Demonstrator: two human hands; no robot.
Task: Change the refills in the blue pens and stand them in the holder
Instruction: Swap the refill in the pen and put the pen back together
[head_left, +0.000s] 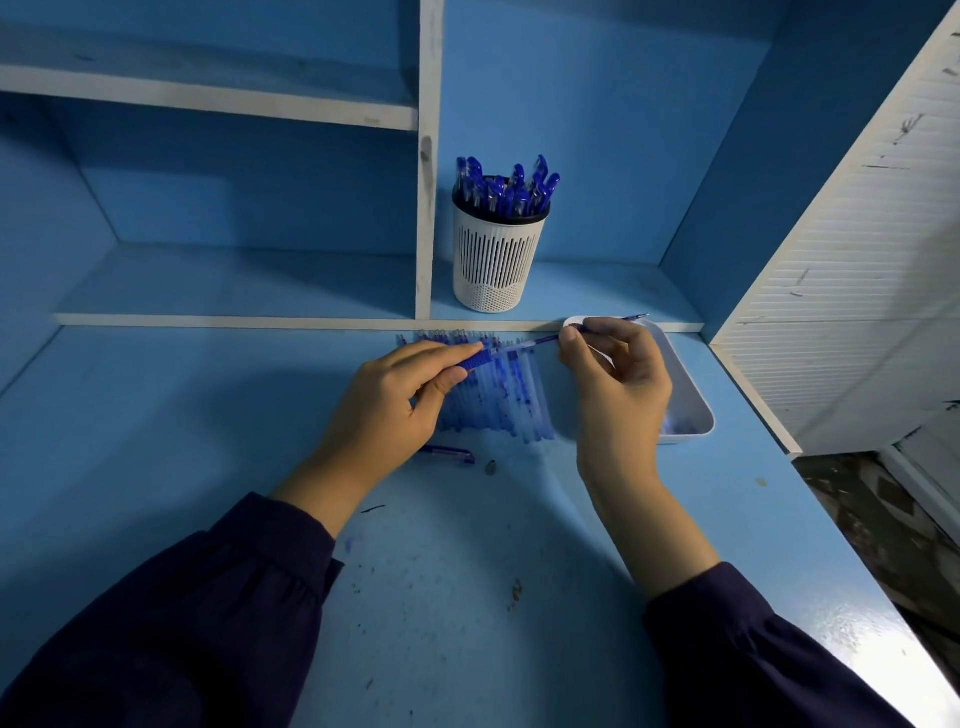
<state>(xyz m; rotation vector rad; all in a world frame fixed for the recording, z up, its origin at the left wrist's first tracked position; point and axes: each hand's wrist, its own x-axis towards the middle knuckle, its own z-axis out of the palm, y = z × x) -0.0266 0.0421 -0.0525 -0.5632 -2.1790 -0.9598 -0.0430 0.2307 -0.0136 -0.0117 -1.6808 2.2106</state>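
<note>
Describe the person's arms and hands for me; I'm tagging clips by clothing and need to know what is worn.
Both arms wear long, loose sleeves of dark navy cloth, the left sleeve and the right sleeve each gathered in soft folds and ending at a cuff on the forearm. The left hand and right hand are bare: no gloves, and no rings, watch or bracelet show on the fingers or wrists.

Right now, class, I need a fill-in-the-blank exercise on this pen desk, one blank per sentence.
1. The white holder stands on the ____.
2. The left hand pinches the pen's blue ____.
3. Under both hands a row of ____ lies on the desk.
4. Behind the right hand sits a white ____.

Missing: shelf; grip; refills; tray
</note>
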